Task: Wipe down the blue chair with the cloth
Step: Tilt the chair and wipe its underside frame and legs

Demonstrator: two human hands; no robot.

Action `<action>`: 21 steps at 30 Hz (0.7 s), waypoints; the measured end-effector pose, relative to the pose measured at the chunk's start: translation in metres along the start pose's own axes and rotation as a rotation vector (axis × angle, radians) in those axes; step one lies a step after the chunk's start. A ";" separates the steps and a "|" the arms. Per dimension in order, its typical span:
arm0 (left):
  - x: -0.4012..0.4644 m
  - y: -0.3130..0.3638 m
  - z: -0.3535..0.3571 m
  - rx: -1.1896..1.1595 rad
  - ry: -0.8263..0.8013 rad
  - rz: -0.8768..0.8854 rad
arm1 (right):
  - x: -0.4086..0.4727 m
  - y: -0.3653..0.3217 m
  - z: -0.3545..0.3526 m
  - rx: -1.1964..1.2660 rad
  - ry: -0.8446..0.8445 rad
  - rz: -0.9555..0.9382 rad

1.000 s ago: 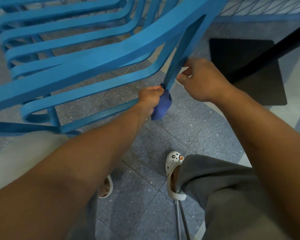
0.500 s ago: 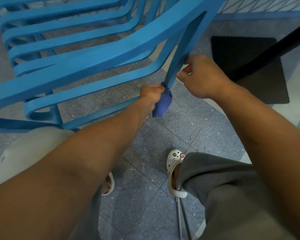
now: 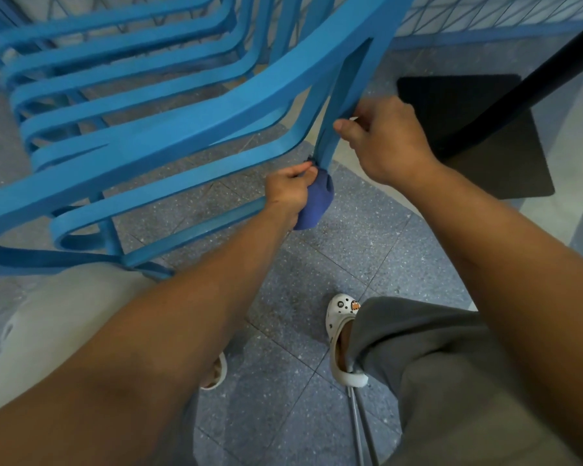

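under left hand [image 3: 288, 193], cloth [image 3: 315, 205], on chair [image 3: 169, 136]

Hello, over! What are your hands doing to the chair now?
Left hand grips cloth against chair leg. Right hand holds same leg higher up. Black table base close behind.

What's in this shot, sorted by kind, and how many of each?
Blue chair: 1
Cloth: 1, gripped by the left hand against the chair leg
Hands: 2, the right hand holding the same leg higher up
White clogs: 2, right and left
Dark floor mat: 1
Total: 7
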State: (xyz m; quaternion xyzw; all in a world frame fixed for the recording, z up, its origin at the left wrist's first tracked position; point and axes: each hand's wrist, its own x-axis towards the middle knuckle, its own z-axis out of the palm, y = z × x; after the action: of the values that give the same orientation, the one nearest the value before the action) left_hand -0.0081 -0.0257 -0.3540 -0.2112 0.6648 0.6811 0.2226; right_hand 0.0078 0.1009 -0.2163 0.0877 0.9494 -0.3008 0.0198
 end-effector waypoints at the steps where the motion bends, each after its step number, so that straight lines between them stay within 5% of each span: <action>1: 0.001 0.002 0.001 -0.010 0.006 0.009 | 0.001 0.000 0.000 -0.002 -0.002 -0.003; 6: -0.006 0.014 -0.005 0.014 -0.021 0.162 | 0.003 0.001 -0.001 0.013 -0.002 -0.008; 13: -0.001 0.015 -0.004 -0.091 -0.074 -0.003 | 0.003 0.003 -0.003 0.005 -0.015 -0.014; 21: -0.008 0.028 -0.010 0.004 -0.080 0.151 | 0.004 0.003 -0.003 -0.008 -0.013 -0.006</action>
State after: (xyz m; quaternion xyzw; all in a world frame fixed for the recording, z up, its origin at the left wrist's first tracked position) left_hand -0.0179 -0.0367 -0.3270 -0.1326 0.6708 0.7025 0.1974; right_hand 0.0043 0.1057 -0.2163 0.0827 0.9508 -0.2975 0.0255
